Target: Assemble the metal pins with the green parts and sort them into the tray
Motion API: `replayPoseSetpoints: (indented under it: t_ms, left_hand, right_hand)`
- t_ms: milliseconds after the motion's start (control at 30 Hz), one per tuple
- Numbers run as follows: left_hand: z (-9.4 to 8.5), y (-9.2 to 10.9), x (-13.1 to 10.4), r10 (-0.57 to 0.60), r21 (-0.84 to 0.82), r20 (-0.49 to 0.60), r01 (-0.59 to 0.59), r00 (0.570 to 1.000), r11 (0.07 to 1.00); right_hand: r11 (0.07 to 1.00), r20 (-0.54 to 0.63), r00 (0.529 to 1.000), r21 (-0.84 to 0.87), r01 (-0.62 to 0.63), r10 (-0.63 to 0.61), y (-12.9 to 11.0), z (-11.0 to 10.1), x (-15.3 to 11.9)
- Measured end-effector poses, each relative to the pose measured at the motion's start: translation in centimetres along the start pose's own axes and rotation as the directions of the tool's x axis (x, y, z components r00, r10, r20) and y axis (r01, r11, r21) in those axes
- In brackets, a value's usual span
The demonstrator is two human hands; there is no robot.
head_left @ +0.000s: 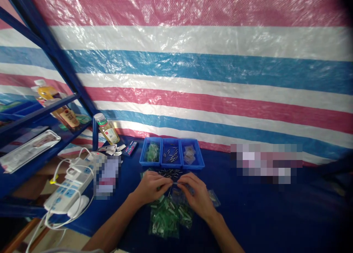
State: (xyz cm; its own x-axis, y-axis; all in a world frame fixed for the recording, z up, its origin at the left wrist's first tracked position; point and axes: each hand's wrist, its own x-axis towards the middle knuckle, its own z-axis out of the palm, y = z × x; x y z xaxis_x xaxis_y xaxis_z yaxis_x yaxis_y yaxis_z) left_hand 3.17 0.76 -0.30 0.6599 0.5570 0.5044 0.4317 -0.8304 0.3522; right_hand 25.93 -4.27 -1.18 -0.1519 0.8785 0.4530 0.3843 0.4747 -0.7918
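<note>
Thumb and fingers of my left hand (153, 186) are pinched together over the blue table. My right hand (196, 195) is pinched in the same way, its fingertips almost meeting those of the left. A small pale sliver shows between the two pinches, too small to name. Just beyond my hands lies a loose pile of thin dark metal pins (170, 173). Below my fingers, nearer my body, several small clear bags with green contents (164, 218) lie heaped. Another small clear bag (213, 198) rests beside my right wrist.
Behind the pins stand three blue trays: left with green bags (141, 160), middle with metal pins (162, 162), right with clear bags (202, 161). A drink bottle (107, 129), a small blue box (129, 148) and a white power strip with cables (59, 198) are leftward. Striped sheeting (206, 98) hangs behind.
</note>
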Motion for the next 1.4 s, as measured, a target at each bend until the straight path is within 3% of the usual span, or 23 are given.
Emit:
replayPoseSetpoints:
  t_ms: [300,533,700,867,967,1167,1300,1400]
  left_hand:
    - [0.0,0.2,0.0,0.012,-0.019,-0.042,-0.013,0.999,1.000]
    - [-0.3,0.0,-0.1,-0.039,-0.059,-0.068,0.035,0.997,0.998]
    - [-0.7,0.2,0.2,-0.075,-0.132,-0.073,0.065,0.994,0.989]
    - [-0.8,0.2,0.4,-0.051,-0.243,-0.042,0.040,0.998,0.969]
    - [-0.5,0.2,0.4,0.002,-0.212,-0.018,-0.006,1.000,0.977]
    - [0.0,0.0,0.3,0.000,-0.098,-0.113,-0.012,0.994,0.995]
    - [-0.4,0.1,0.6,0.024,-0.017,-0.097,-0.026,0.995,1.000]
    - [-0.6,0.5,1.1,0.042,-0.028,-0.098,-0.045,0.994,0.999]
  right_hand:
    - [0.997,0.035,0.998,-0.054,0.045,-0.043,-0.3,0.3,0.1]
    - [0.994,-0.057,0.992,0.019,-0.111,0.111,-0.4,1.3,-0.2]
    - [0.943,-0.151,0.936,0.154,-0.294,0.317,-0.2,2.1,-1.0]
    - [0.885,-0.113,0.917,0.331,-0.327,0.382,-0.2,2.0,-1.1]
    - [0.851,-0.015,0.916,0.377,-0.367,0.402,-0.2,1.4,-0.9]
    - [0.762,0.175,0.886,0.456,-0.459,0.429,0.1,0.4,-0.5]
    - [0.818,0.157,0.891,0.353,-0.454,0.426,0.1,0.2,-0.4]
    - [0.898,0.096,0.921,0.207,-0.389,0.377,-0.3,0.0,-0.1]
